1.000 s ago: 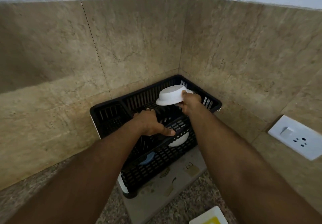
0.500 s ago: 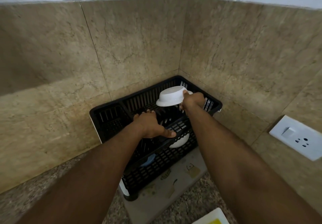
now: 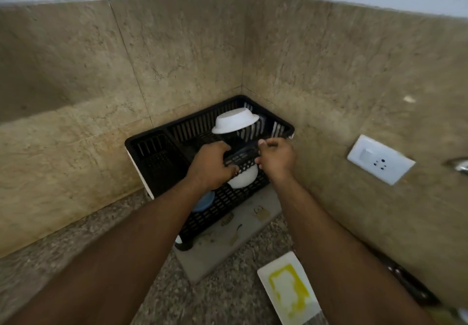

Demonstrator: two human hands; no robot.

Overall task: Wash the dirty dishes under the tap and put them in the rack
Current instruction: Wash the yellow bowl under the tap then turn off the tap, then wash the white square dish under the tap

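Note:
A black plastic rack [image 3: 162, 157] stands in the corner of the tiled walls. A white bowl [image 3: 234, 122] sits upside down at its back, with no hand on it. My left hand [image 3: 211, 165] grips the rack's near rim with curled fingers. My right hand [image 3: 277, 159] is at the same rim just to the right, with the rim between thumb and curled fingers. Through the rack's front wall show another white bowl [image 3: 240, 179] and a blue dish [image 3: 202, 202]. A white rectangular plate [image 3: 288, 289] smeared with yellow lies on the counter near my right forearm.
The rack stands on a grey patterned mat [image 3: 228, 236] on the speckled stone counter [image 3: 76, 248]. A white wall socket [image 3: 379, 159] is on the right wall, with a bit of metal tap [image 3: 459, 165] at the frame's edge. A dark object [image 3: 405, 281] lies along the right wall.
My right hand let go of the white bowl, which now rests upside down in the rack, and drew back to the near rim. My left hand stayed on the rim.

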